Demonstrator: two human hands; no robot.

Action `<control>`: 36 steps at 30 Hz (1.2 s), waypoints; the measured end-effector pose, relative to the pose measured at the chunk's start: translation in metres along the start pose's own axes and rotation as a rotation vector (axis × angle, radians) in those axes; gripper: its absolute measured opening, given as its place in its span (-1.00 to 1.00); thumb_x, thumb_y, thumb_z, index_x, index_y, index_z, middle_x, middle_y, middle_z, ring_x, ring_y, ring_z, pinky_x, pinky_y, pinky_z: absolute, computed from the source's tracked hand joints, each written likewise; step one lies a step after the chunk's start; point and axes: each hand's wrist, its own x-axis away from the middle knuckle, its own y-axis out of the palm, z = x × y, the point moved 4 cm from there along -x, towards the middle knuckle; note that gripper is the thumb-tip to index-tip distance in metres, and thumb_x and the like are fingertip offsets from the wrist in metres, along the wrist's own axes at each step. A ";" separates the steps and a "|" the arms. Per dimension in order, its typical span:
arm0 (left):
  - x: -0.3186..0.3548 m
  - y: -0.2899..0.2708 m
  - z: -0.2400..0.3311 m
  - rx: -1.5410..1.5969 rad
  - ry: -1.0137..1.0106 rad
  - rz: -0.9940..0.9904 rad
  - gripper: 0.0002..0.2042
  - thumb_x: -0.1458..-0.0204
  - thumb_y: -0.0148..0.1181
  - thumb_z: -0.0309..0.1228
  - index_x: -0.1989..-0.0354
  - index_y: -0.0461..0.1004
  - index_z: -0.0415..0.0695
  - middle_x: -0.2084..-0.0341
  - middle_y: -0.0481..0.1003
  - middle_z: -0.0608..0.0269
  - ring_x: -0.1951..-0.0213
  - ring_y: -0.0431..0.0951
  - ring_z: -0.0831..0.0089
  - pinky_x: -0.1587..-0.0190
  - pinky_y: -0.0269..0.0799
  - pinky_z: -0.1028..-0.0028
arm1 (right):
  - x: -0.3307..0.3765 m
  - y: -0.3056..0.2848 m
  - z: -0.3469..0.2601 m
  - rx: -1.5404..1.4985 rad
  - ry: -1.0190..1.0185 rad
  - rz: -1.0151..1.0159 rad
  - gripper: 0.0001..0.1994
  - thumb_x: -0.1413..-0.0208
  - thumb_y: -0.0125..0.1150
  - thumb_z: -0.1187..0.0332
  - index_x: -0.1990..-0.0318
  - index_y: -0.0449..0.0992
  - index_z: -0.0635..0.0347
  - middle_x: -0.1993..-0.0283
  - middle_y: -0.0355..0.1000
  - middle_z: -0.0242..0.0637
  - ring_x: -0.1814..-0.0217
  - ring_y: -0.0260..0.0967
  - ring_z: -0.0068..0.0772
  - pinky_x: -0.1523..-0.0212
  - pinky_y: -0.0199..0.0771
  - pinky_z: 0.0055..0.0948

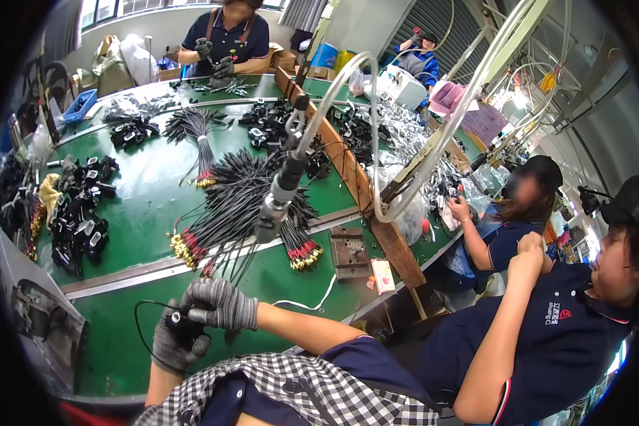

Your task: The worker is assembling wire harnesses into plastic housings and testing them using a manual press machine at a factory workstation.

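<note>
The left hand (172, 349), in a grey knit glove, rises from the lower edge on a nearly upright forearm, fingers wrapped round a black part (184, 328), thumb along its lower side. One thin black cable (138, 328) loops out on the left. The right hand (225, 305), gloved alike, comes in from the right on a slanting forearm; its bent fingers close on the part's upper edge. The part sits between both hands, above the green table (124, 297) near its front edge.

Left to right, the counts run: one blue tray (81, 105); one big heap of black pieces (86, 213), too jumbled to number; one tied cable bundle (204, 153); one larger spread of cables (238, 195) with red and brass-coloured ends, singly uncountable; one hanging power driver (280, 195); one smaller cable cluster (301, 245); one metal block (350, 253); one small carton (383, 277); one long wooden board (397, 248). Four other people are in view.
</note>
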 end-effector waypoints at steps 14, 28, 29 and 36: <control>-0.006 -0.020 0.002 0.063 -0.056 -0.046 -0.50 -0.15 -0.24 0.02 -0.04 0.33 -0.11 0.18 0.48 0.11 0.69 0.45 0.29 0.83 0.30 0.48 | 0.000 -0.001 -0.001 0.097 -0.036 -0.041 -0.73 0.02 0.10 0.36 0.14 0.44 0.23 0.38 0.37 -0.12 0.32 0.34 -0.02 0.24 0.37 -0.23; -0.005 -0.001 0.001 0.146 -0.051 0.034 -0.41 -0.12 -0.20 0.06 -0.08 0.27 -0.23 0.16 0.45 -0.05 0.62 0.47 0.25 0.83 0.27 0.55 | 0.001 -0.007 0.006 -0.065 -0.064 -0.042 -0.72 -0.01 0.09 0.31 0.13 0.45 0.23 0.39 0.37 -0.14 0.33 0.34 -0.07 0.26 0.36 -0.25; -0.005 -0.006 0.001 0.139 -0.059 0.033 -0.41 -0.12 -0.20 0.06 -0.08 0.27 -0.23 0.16 0.45 -0.05 0.62 0.47 0.25 0.83 0.27 0.55 | 0.001 -0.005 0.004 -0.063 -0.064 -0.032 -0.72 -0.01 0.09 0.31 0.13 0.45 0.23 0.39 0.37 -0.14 0.33 0.34 -0.07 0.26 0.36 -0.25; -0.012 -0.004 0.002 -0.059 0.076 0.233 -0.41 -0.10 -0.17 0.06 -0.09 0.27 -0.21 0.16 0.45 -0.04 0.65 0.46 0.20 0.82 0.29 0.52 | -0.004 -0.013 0.005 -0.292 -0.072 -0.052 -0.81 0.08 0.18 0.35 0.30 0.48 0.24 0.44 0.37 -0.18 0.35 0.36 -0.17 0.29 0.36 -0.29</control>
